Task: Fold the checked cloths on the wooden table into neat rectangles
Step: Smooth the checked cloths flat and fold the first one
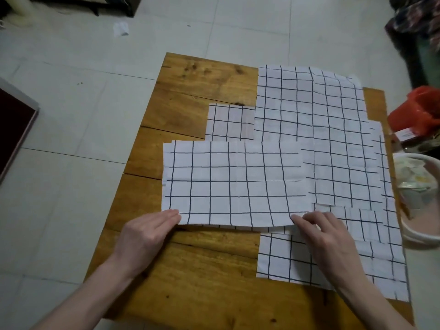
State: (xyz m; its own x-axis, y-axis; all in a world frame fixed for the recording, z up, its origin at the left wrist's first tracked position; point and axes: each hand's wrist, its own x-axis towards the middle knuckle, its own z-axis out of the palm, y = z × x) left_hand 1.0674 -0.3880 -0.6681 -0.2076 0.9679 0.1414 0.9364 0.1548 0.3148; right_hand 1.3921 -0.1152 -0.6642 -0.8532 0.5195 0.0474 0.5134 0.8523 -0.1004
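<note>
Several white cloths with dark grid lines lie on the wooden table [204, 270]. The nearest folded cloth [235, 182] is a wide rectangle in the middle. My left hand [145, 236] holds its near left corner, fingers slipped under the slightly raised edge. Its near right corner is pinched by my right hand [326, 239]. A large flat cloth [309, 108] covers the far right. A small folded cloth [229, 122] peeks out behind the middle one. More cloths [285, 258] lie overlapped at the near right, under my right hand.
A white basin [419, 239] with scraps stands off the table's right edge, with a red bag [416, 110] beyond it. Pale floor tiles surround the table. A dark panel [14, 125] sits on the floor at left.
</note>
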